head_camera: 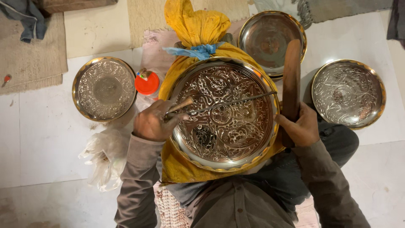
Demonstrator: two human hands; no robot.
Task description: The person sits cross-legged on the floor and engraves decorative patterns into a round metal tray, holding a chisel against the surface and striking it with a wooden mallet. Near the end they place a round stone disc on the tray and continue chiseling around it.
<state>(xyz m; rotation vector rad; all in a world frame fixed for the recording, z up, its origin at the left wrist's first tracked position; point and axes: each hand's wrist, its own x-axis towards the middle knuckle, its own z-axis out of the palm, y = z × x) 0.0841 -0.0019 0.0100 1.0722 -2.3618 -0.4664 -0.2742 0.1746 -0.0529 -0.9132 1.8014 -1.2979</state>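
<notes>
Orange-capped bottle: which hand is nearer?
Left. The left hand sits just below-right of the orange-capped bottle; the right hand, gripping the wooden mallet, is across the engraved plate.

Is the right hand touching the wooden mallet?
Touching. The head view shows the right hand wrapped around the lower end of the wooden mallet, which stands raised beside the engraved metal plate.

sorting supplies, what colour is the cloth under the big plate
Yellow cloth, seen in the head view.

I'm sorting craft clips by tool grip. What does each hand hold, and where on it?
The left hand grips a thin metal chisel at its near end; the right hand grips a wooden mallet at its lower end.
</notes>
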